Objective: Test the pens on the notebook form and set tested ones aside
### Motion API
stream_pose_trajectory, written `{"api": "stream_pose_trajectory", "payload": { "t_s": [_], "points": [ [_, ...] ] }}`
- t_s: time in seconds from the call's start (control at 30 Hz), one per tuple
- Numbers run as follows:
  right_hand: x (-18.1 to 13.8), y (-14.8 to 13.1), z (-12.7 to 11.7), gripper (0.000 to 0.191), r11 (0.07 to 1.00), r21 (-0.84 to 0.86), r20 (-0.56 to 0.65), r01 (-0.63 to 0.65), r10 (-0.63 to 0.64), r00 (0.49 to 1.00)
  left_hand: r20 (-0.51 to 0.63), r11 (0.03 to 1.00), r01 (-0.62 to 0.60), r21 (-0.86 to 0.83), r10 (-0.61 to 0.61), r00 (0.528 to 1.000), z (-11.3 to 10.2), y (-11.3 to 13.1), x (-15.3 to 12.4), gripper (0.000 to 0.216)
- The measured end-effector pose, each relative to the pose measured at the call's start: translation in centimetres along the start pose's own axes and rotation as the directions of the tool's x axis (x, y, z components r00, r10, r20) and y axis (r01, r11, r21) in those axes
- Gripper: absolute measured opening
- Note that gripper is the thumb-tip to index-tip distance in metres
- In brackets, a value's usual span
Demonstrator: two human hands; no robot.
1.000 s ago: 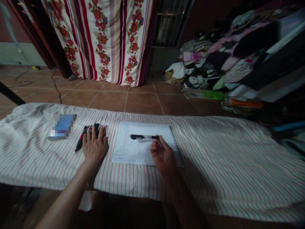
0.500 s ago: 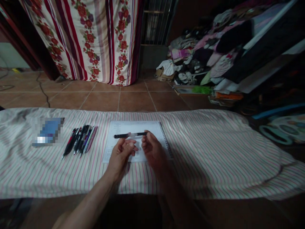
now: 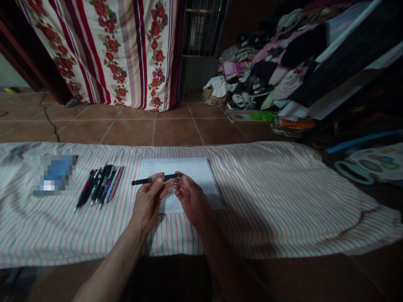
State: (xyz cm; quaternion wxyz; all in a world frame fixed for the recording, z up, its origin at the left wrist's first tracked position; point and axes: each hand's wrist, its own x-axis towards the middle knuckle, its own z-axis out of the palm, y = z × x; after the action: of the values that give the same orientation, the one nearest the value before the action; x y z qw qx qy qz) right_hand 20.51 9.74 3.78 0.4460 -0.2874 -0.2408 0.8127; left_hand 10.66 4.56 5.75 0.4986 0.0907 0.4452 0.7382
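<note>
A black pen (image 3: 143, 181) is held level between my two hands, above a spiral notebook (image 3: 192, 165). My left hand (image 3: 149, 199) pinches its middle between thumb and fingers. At the pen's right end, the fingertips of my right hand (image 3: 190, 195) are closed on it. The notebook lies open at a page with faint marks, its wire binding along the right side. To the left of the notebook, several pens (image 3: 100, 184) lie side by side in a bunch, dark ones mostly, with purple, pale green and pink ones at the right.
A striped cloth (image 3: 267, 201) covers the low surface under everything. At far left lies a blurred-out blue item (image 3: 59, 172). Beyond are a tiled floor (image 3: 132, 130), a floral curtain (image 3: 126, 50) and a heap of clothes (image 3: 261, 71) at the right.
The pen and both hands have shifted left over the notebook. My hands are closer together, and the pen's clear middle section is now covered by fingers. The view has turned slightly right.
</note>
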Motion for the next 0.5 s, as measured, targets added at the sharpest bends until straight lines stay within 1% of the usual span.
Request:
{"api": "stream_pose_trajectory", "payload": {
  "t_s": [0.07,0.17,0.3,0.5],
  "points": [
    [0.08,0.1,0.06,0.023,1.0,0.018,0.0,-0.007,0.007,1.0,0.004,1.0,-0.003,-0.01,0.003,1.0,-0.06,0.13,0.07,0.026],
    [0.17,0.21,0.07,0.024,1.0,0.0,-0.034,0.0,0.0,0.999,0.021,1.0,-0.01,-0.014,0.01,1.0,-0.2,0.15,0.07,0.027],
    [0.13,0.24,0.03,0.025,0.998,-0.059,-0.054,0.013,-0.017,0.998,0.043,0.999,0.006,0.038,-0.008,0.999,-0.4,0.08,-0.21,0.029],
    [0.01,0.31,0.18,0.025,0.995,-0.092,-0.11,0.024,-0.035,0.993,0.033,0.996,0.012,0.084,-0.015,0.999,-0.62,-0.17,-0.43,0.03]
  ]
}}
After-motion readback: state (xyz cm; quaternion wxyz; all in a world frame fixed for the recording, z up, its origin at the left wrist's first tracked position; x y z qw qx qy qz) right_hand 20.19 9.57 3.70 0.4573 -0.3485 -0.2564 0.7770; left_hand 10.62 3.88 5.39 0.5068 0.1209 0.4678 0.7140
